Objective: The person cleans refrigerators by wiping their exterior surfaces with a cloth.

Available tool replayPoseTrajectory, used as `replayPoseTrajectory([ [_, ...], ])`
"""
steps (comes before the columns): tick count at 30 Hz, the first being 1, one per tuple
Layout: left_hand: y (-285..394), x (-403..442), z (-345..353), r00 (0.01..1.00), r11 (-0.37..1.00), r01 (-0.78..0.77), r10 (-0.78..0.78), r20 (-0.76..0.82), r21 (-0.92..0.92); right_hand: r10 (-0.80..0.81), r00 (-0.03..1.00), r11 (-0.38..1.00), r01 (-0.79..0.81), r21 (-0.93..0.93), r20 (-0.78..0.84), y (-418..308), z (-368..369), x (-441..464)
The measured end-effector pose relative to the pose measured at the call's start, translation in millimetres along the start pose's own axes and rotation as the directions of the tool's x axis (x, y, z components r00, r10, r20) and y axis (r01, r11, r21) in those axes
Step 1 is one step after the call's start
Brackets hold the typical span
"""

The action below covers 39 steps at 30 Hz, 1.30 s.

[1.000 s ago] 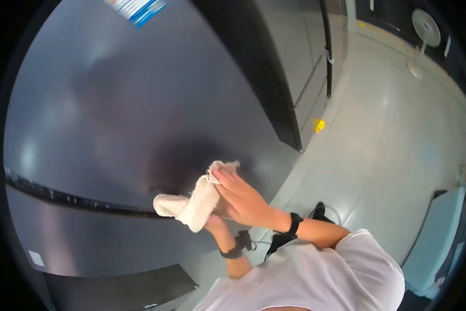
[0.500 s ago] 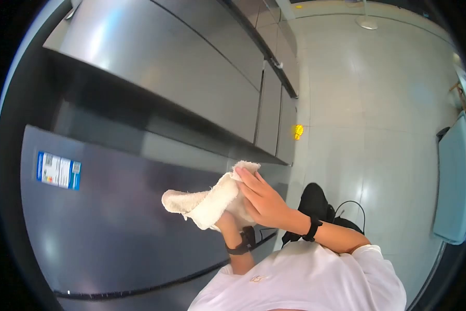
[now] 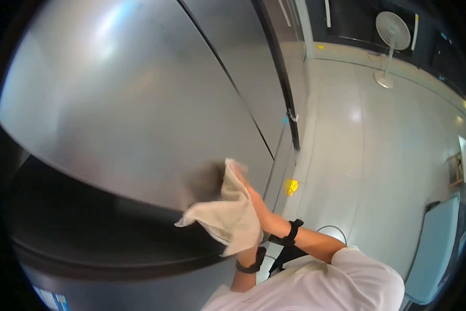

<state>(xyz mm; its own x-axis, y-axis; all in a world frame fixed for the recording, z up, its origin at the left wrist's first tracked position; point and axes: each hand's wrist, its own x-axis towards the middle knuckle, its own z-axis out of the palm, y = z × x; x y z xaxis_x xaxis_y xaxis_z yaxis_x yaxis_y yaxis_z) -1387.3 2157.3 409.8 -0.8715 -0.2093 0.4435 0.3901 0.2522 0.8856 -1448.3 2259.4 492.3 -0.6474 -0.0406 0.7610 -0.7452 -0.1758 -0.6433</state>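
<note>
A cream cloth (image 3: 235,220) hangs in loose folds in front of a large metallic refrigerator front (image 3: 155,114). My right hand (image 3: 247,189) grips the cloth's upper edge, its fingers partly blurred and partly behind the fabric. Below it, the cloth covers my left hand; only the wrist with its black band (image 3: 252,262) shows, and the fingers are hidden. A dark blurred patch, which looks like a reflection, lies on the metal beside the cloth. I cannot tell whether the cloth touches the metal.
Below the metallic panel runs a dark recess (image 3: 87,207), with a lower front bearing a blue-and-white label (image 3: 51,299). A yellow object (image 3: 292,187) lies on the tiled floor by the refrigerator. A white fan (image 3: 392,31) stands far off; a pale blue bench-like piece (image 3: 434,249) is at right.
My view has tilted up, bringing the upper panel and the whole fan into sight. The cloth has opened from a bunched fold into a hanging sheet and moved toward the upper panel.
</note>
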Motion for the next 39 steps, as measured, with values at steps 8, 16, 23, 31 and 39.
replayPoseTrajectory([
  [8,108.6,-12.3,18.3,0.986,0.913,-0.166,0.149,0.075,0.373,-0.154,0.985,0.966,0.168,-0.198,0.084,-42.3,-47.5,49.7],
  [16,206.4,106.8,131.2,0.923,0.664,0.110,0.209,-0.324,0.739,-0.594,0.767,0.709,0.642,-0.292,0.245,-82.6,-136.9,229.3],
  [23,232.8,134.1,224.6,0.833,0.466,0.121,0.433,-0.345,0.876,-0.507,0.698,0.578,0.711,-0.401,0.506,-47.1,-211.4,257.3],
  [31,263.3,216.7,262.3,0.832,0.076,0.293,0.472,-0.293,0.953,-0.553,0.724,0.647,0.685,-0.335,0.412,17.7,-291.0,406.4],
  [39,428.3,444.6,262.5,0.660,-0.291,0.412,0.749,-0.062,0.864,-0.722,0.685,0.657,0.636,-0.404,-0.097,-35.0,-336.1,614.6],
])
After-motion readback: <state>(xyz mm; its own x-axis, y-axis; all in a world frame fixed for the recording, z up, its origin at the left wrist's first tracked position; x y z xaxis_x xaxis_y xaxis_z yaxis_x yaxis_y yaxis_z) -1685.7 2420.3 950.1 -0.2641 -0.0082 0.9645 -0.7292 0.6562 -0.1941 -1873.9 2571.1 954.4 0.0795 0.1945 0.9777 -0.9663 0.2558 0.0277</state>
